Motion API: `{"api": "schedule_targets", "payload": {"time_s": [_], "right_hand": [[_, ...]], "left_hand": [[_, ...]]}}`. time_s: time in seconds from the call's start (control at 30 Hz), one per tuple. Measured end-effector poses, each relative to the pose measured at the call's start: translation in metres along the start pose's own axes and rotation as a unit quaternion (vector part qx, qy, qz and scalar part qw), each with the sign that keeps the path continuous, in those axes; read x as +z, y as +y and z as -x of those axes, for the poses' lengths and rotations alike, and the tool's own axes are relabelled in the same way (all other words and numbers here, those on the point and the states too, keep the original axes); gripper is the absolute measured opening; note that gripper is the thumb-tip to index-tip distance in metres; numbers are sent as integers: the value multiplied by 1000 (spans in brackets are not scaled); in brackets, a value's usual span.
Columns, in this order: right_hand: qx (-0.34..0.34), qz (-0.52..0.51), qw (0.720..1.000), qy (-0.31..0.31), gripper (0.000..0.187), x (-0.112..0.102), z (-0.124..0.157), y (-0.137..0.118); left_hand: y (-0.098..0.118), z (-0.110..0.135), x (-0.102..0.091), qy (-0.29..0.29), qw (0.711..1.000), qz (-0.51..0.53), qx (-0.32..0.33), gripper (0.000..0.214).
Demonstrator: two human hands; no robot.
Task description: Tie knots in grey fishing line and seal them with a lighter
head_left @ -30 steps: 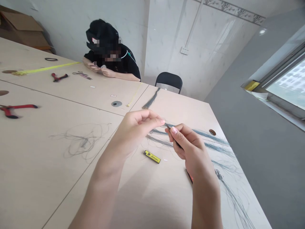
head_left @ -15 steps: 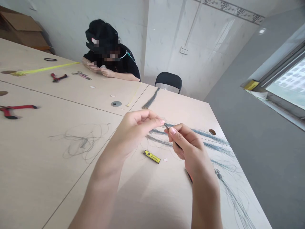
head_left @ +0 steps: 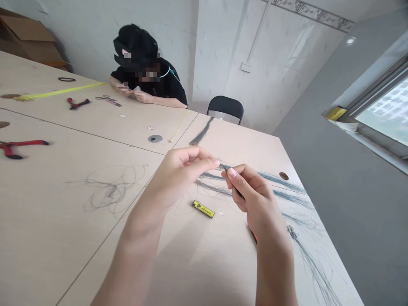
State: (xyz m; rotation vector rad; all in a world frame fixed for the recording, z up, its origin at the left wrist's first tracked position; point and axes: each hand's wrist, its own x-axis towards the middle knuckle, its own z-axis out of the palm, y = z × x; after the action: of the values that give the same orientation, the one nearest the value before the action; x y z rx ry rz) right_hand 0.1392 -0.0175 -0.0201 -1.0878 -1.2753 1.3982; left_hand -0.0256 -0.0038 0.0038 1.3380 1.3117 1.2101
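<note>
My left hand [head_left: 183,178] is raised over the table with thumb and index finger pinched together. What sits between those fingertips is too small to make out. Just to its right, my right hand [head_left: 255,195] is closed round slim dark tweezers [head_left: 238,192], mostly covered by the fingers. Their tip points up and left, close to the left fingertips. Behind and below both hands lie bundles of thin blue-grey strands [head_left: 283,182], partly hidden by the hands. A yellow lighter [head_left: 203,209] rests on the table below, beside a small white tag [head_left: 221,213].
A loose tangle of strands [head_left: 111,189] lies left, with red-handled pliers [head_left: 27,144] beyond. Another strand bundle [head_left: 314,267] is at the right edge. Across the table sits a person [head_left: 149,72], near scissors [head_left: 109,100], more pliers [head_left: 77,103] and a grey disc [head_left: 155,139].
The tweezers in my right hand have drawn slightly right, away from the left fingertips. My left hand has stayed almost still.
</note>
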Motion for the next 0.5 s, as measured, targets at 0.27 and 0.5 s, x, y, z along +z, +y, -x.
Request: {"api": "schedule_targets", "payload": {"time_s": [0.27, 0.5], "right_hand": [[-24, 187, 982, 12, 32, -2, -7, 8], [-76, 650, 735, -176, 30, 49, -32, 62]], "left_hand": [[-4, -3, -5, 52, 998, 44, 11, 14], [1, -3, -10, 162, 981, 100, 30, 14]]}}
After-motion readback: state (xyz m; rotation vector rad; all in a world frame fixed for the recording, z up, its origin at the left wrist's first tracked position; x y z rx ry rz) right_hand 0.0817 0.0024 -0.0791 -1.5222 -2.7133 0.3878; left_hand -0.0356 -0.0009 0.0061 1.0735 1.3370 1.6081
